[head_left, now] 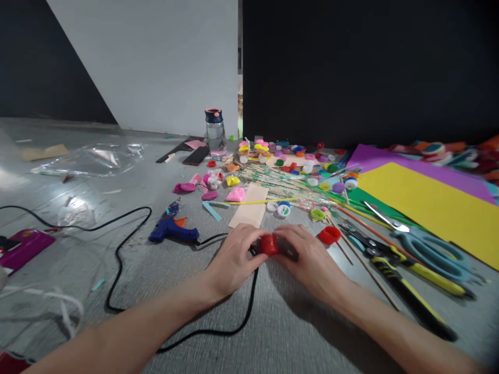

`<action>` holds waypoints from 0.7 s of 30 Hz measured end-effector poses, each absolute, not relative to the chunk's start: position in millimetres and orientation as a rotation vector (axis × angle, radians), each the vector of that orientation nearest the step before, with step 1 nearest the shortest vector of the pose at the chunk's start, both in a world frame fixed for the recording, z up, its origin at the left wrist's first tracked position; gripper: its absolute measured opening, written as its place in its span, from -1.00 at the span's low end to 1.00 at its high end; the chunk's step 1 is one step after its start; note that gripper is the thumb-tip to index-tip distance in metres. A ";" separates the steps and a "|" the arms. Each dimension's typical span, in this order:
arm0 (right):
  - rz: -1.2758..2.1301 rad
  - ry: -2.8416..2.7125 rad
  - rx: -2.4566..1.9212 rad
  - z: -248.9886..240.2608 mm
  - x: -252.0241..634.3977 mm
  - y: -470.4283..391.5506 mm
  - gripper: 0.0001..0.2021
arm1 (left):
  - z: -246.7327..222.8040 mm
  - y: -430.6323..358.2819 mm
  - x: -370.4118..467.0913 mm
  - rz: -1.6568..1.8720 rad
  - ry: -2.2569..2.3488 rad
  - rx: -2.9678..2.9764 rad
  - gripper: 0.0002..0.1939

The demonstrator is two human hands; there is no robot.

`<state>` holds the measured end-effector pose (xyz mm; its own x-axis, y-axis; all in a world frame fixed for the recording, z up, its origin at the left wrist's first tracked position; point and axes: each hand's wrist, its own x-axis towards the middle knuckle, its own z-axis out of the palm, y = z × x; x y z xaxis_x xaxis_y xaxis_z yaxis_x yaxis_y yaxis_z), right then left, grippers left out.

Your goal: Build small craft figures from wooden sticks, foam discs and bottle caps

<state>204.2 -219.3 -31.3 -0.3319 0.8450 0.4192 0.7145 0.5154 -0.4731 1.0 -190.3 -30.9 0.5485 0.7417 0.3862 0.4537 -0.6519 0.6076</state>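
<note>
A small red bottle cap (270, 244) is held low over the grey table, between my two hands. My left hand (238, 254) pinches its left side with thumb and fingertips. On the cap's other side, the curled fingers and thumb of my right hand (306, 257) close in against it. Parts of both hands are in shadow. Another red cap (329, 235) lies just beyond my right hand. A blue hot glue gun (173, 228) rests on its side to the left, and its black cord passes beneath my left hand.
Pliers (409, 296) and blue-handled scissors (432, 252) lie at the right, beside yellow sheets (436, 213). Wooden sticks and many coloured caps spread across the back. A water bottle (215, 135) stands behind. Plastic wrap (97, 158) and a purple device (29, 249) are at left.
</note>
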 end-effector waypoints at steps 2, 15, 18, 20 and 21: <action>0.258 -2.139 -1.239 -30.1 205.2 -218.7 -0.77 | -30.9 -190.5 1.2 0.889 0.973 2.347 -0.62; 0.284 -2.122 -1.211 -27.7 203.5 -219.3 -0.68 | -29.4 -191.0 2.0 0.900 0.983 2.347 -0.59; 0.277 -2.118 -1.196 -28.4 203.7 -218.8 -0.70 | -29.2 -192.0 1.7 0.911 0.985 2.364 -0.54; 0.235 -2.125 -1.200 -29.2 204.1 -218.2 -0.73 | -28.5 -192.9 1.6 0.908 0.981 2.380 -0.53; 0.199 -2.136 -1.207 -29.7 204.4 -217.9 -0.74 | -28.1 -193.3 1.7 0.909 0.974 2.386 -0.53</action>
<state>204.4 -217.9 -29.7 -0.3502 0.8070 0.4755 0.7055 0.5612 -0.4328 1.7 -193.3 -28.1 0.5445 0.7288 0.4152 0.4646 -0.6742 0.5741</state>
